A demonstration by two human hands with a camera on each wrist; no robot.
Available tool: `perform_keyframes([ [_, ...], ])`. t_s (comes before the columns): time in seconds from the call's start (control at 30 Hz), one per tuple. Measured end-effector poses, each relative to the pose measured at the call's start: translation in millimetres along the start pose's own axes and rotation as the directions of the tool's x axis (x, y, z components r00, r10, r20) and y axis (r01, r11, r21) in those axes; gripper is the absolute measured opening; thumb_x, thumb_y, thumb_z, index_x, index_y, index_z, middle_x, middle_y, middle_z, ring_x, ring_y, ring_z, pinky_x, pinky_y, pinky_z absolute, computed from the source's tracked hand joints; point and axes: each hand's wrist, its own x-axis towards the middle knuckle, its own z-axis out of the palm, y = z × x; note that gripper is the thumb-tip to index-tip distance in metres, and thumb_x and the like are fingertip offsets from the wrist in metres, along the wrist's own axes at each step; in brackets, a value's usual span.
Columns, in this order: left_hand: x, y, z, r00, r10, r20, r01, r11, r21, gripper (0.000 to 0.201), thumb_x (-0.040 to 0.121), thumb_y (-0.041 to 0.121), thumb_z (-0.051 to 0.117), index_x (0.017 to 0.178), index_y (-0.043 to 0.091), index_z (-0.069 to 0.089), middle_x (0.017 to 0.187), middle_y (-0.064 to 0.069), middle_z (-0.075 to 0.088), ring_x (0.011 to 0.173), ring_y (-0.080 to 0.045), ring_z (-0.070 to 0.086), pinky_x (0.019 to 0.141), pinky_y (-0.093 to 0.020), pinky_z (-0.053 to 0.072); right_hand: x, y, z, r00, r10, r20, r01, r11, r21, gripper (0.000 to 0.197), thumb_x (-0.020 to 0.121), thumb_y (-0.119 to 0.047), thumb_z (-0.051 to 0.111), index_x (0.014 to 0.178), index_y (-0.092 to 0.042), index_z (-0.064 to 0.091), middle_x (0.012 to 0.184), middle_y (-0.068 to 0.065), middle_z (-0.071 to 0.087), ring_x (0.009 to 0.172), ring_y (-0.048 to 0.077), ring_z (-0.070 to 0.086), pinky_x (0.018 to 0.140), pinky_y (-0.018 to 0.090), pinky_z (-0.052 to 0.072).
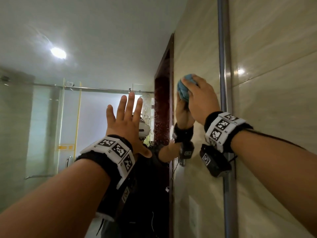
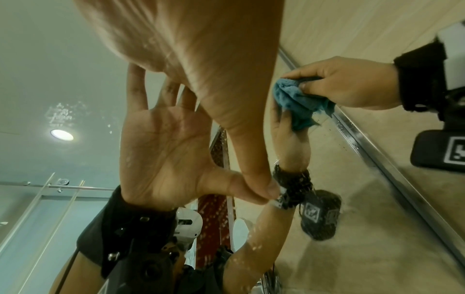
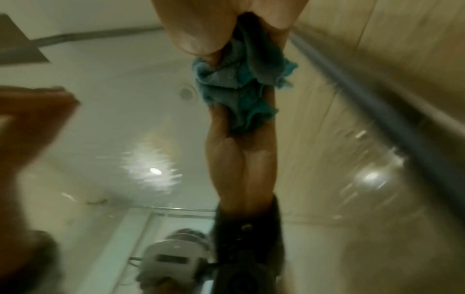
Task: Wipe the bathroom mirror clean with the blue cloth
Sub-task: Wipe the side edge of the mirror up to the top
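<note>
1. A tiled bathroom wall carries the mirror, edged on its right by a metal frame strip.
2. The right hand grips the bunched blue cloth, pressing it to the glass just beside the strip.
3. The left hand, fingers spread, lies flat on the glass, further from the strip.
4. Risk: that bare palm may smudge wiped glass; droplets near the strip could be missed.

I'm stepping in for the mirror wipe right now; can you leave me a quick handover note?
Right hand grips the bunched blue cloth and holds it against the mirror near its right frame edge.
Left hand is open, fingers spread, flat on the glass.
Done: cannot tell how much has been wiped.
Left: droplets and streaks show on the glass in the left wrist view; wipe them away.
</note>
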Motion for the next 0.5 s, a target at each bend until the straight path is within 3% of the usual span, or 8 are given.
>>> perform_keyframes([
  [0.03, 0, 0, 0, 1.000, 0.000, -0.001, 0.000, 1.000, 0.006, 0.155, 0.043, 0.091, 0.057, 0.113, 0.014, -0.057, 0.143, -0.011, -0.046, 0.136, -0.030, -0.035, 0.112, -0.056, -0.010, 4, 9, -6, 1.000, -0.009, 0.019, 0.010, 1.000, -0.017, 0.048, 0.094, -0.007, 0.041, 0.140, -0.019, 0.042, 0.148, 0.011, 0.033, 0.135, 0.031, 0.030, 0.109, 0.039, 0.026],
  [0.17, -1, 1, 0, 1.000, 0.007, 0.003, -0.008, 1.000, 0.010, 0.154, 0.044, 0.090, 0.058, 0.119, 0.014, -0.053, 0.143, -0.011, -0.045, 0.137, -0.030, -0.034, 0.113, -0.056, -0.009, 32, 41, -30, 0.985, 0.175, -0.004, -0.174, 0.976, -0.131, 0.052, 0.092, -0.003, 0.040, 0.141, -0.019, 0.039, 0.148, 0.011, 0.030, 0.129, 0.033, 0.037, 0.110, 0.035, 0.028],
  [0.27, 0, -1, 1, 1.000, 0.008, -0.006, -0.008, 1.000, 0.014, 0.155, 0.043, 0.091, 0.057, 0.119, 0.014, -0.053, 0.143, -0.011, -0.045, 0.137, -0.030, -0.034, 0.113, -0.057, -0.008, 26, 33, -21, 0.970, 0.243, -0.025, -0.244, 0.963, -0.116, 0.053, 0.091, -0.005, 0.041, 0.142, -0.020, 0.037, 0.147, 0.010, 0.030, 0.129, 0.033, 0.036, 0.111, 0.035, 0.028],
  [0.37, 0, -2, 1, 1.000, 0.014, -0.009, -0.014, 1.000, 0.001, 0.154, 0.043, 0.091, 0.057, 0.119, 0.014, -0.053, 0.143, -0.011, -0.046, 0.136, -0.030, -0.035, 0.113, -0.057, -0.007, -11, 5, -6, 0.967, 0.252, -0.038, -0.254, 0.949, -0.186, 0.062, 0.088, -0.004, 0.042, 0.145, -0.026, 0.031, 0.150, 0.007, 0.025, 0.130, 0.031, 0.032, 0.110, 0.034, 0.028],
  [0.5, -2, -1, -2, 1.000, 0.022, -0.014, -0.022, 1.000, 0.007, 0.154, 0.045, 0.091, 0.056, 0.125, 0.012, -0.049, 0.144, -0.012, -0.044, 0.137, -0.031, -0.033, 0.113, -0.057, -0.008, -48, -8, -6, 0.977, 0.194, 0.084, -0.171, 0.958, -0.228, 0.061, 0.092, -0.009, 0.041, 0.146, -0.031, 0.025, 0.153, 0.003, 0.017, 0.131, 0.027, 0.027, 0.107, 0.031, 0.025],
])
